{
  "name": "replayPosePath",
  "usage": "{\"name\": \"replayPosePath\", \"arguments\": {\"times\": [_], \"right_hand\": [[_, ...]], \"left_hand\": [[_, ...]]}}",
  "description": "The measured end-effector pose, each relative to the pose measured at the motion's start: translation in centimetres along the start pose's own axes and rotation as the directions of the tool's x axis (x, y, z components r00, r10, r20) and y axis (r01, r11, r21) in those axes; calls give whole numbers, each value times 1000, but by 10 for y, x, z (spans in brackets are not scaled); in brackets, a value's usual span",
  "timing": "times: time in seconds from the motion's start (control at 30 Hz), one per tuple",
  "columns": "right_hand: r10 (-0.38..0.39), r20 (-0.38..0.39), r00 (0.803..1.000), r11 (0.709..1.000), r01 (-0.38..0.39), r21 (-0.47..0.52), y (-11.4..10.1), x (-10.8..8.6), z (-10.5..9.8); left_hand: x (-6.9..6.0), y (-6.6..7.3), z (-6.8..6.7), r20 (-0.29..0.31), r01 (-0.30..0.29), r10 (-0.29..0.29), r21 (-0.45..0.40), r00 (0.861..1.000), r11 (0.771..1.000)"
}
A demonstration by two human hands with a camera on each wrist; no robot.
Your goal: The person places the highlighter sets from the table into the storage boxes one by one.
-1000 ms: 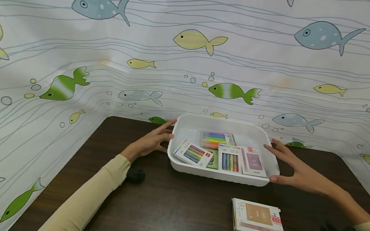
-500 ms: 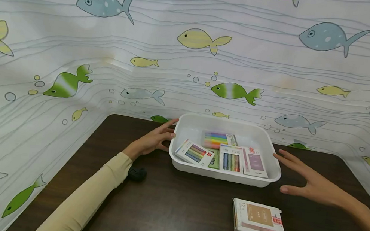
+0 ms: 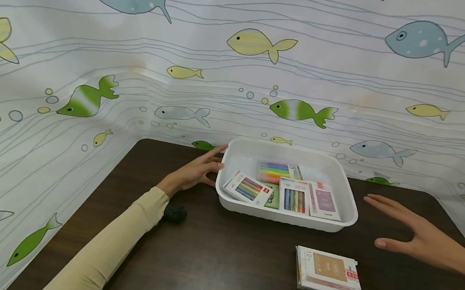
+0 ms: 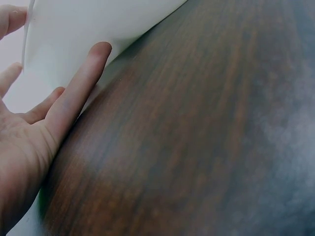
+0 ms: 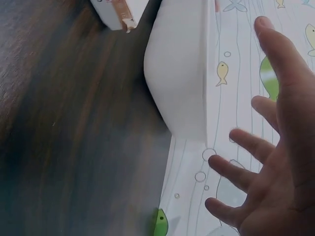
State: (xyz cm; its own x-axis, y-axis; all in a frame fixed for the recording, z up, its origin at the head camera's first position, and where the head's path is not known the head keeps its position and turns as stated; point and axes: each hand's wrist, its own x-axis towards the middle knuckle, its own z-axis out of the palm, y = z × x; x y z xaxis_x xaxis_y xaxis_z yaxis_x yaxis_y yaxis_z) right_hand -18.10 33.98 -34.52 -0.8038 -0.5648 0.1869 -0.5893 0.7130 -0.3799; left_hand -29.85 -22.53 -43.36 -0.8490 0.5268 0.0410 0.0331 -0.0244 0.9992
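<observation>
A white plastic bin (image 3: pixel 286 218) stands at the back of the table, holding several flat boxes of pens or crayons. My left hand (image 3: pixel 191 173) rests against the bin's left side, fingers extended along the rim; the left wrist view shows its fingers (image 4: pixel 74 93) straight beside the white wall. My right hand (image 3: pixel 426 241) hovers to the right of the bin, apart from it, fingers spread and holding nothing. In front of the bin lies a white box with a tan panel (image 3: pixel 329 273), flat on the table.
Inside the bin are a marker pack with rainbow colours (image 3: pixel 278 171), a tilted box with a colour window (image 3: pixel 249 188), an upright-facing one (image 3: pixel 293 196) and a purple-panelled box (image 3: pixel 324 201). A fish-patterned curtain (image 3: pixel 208 48) borders the dark table (image 3: pixel 212 261).
My right hand has let go of the bin's right side and moved away to the right. The left hand stays at the bin's left side. The view has tilted slightly.
</observation>
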Motion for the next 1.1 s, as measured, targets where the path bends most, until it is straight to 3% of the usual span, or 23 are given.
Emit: {"name": "replayPosePath", "arguments": {"times": [0.37, 0.7, 0.9, 1.1], "right_hand": [[-65, -18, 998, 998, 66, 21, 5, -17, 10], [-39, 85, 996, 999, 37, 23, 6, -20, 21], [-18, 114, 993, 1000, 16, 19, 1, -19, 34], [-45, 137, 990, 999, 42, 25, -4, -18, 48]], "left_hand": [[0, 0, 1, -10, 7, -7, -3, 1000, 1000], [-2, 1, 3, -28, 16, -16, 3, 999, 1000], [-1, 2, 3, -17, 9, -9, 7, 1000, 1000], [-1, 1, 3, -23, 15, -15, -3, 1000, 1000]]}}
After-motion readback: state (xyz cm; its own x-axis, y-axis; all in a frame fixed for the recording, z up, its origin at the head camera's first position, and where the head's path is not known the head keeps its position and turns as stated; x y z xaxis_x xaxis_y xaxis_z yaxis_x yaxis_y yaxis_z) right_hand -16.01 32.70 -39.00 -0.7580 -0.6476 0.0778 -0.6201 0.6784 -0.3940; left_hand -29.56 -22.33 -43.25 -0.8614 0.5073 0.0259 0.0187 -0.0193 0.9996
